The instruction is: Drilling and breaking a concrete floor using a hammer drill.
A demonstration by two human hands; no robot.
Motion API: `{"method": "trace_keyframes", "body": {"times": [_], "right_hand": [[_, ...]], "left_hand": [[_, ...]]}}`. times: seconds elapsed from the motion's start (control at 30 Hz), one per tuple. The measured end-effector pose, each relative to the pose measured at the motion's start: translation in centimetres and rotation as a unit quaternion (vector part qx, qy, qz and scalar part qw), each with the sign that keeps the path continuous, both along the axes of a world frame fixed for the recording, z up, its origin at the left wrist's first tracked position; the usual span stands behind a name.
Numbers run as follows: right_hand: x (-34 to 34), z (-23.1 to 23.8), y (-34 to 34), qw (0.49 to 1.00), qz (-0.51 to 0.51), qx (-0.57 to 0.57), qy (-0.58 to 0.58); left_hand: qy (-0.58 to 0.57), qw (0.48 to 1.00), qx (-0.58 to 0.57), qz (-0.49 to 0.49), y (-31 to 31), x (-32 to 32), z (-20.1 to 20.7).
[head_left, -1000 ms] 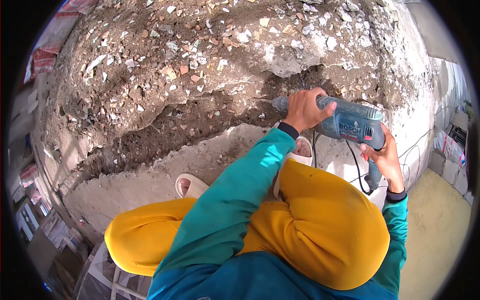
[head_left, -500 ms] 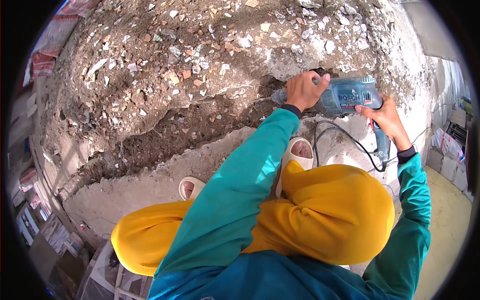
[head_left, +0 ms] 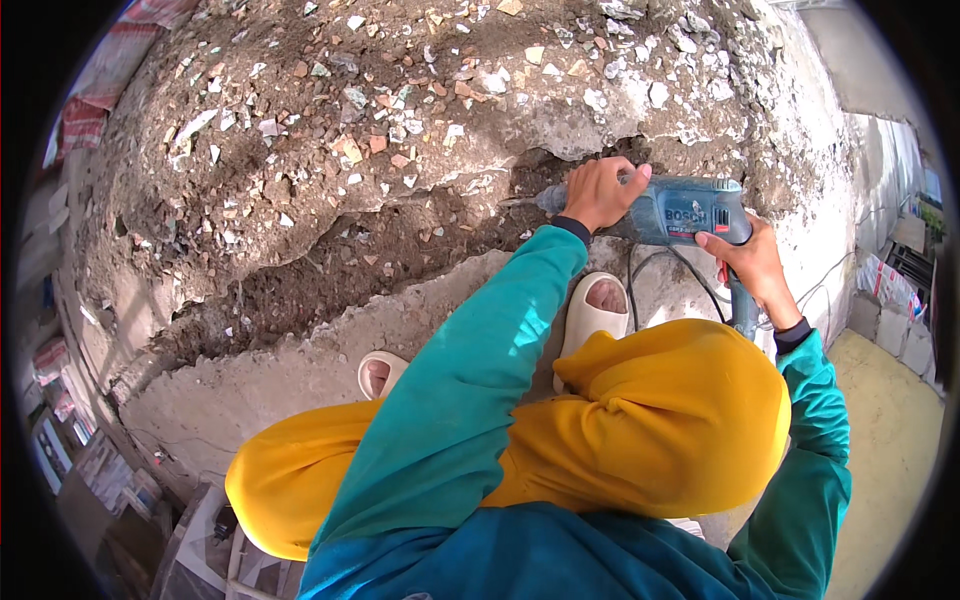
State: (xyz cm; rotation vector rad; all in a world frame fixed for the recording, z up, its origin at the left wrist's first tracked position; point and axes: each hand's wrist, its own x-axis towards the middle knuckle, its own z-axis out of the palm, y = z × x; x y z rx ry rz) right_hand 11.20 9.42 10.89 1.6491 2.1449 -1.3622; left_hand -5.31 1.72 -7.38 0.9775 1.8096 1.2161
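A blue-grey rotary hammer drill [head_left: 688, 208] lies level across a trench [head_left: 400, 240] of broken concrete and soil, its bit pointing left. My left hand [head_left: 603, 192] is wrapped round its front end, just behind the chuck [head_left: 550, 199]. Around the rear grip, by the red trigger, my right hand [head_left: 752, 257] is closed. The bit's tip meets the soil of the trench, and I cannot tell how deep it sits. A black cord [head_left: 690, 268] loops below the drill's body.
Rubble with tile chips [head_left: 380, 130] covers the far side. A broken concrete edge [head_left: 300, 365] runs along the near side, by my feet in pale sandals [head_left: 596, 320]. Striped sacks [head_left: 90, 100] stand far left; stacked blocks [head_left: 895, 330] are at right.
The drill and both hands have shifted slightly left and a little nearer to me. Its rear end has dipped toward me, and more of the bit shows at the chuck.
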Motion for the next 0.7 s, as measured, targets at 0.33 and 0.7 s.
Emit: {"method": "trace_keyframes", "body": {"times": [0.33,0.7], "right_hand": [[-1.1,0.0,-0.5,1.0,-0.001,0.009,-0.008],[-4.4,2.2,-4.5,0.964,0.212,0.155,0.038]], "left_hand": [[0.002,1.0,0.018,-0.004,-0.8,-1.2,-0.1],[-0.049,0.982,0.163,0.086,-5.4,-3.2,-0.9]]}}
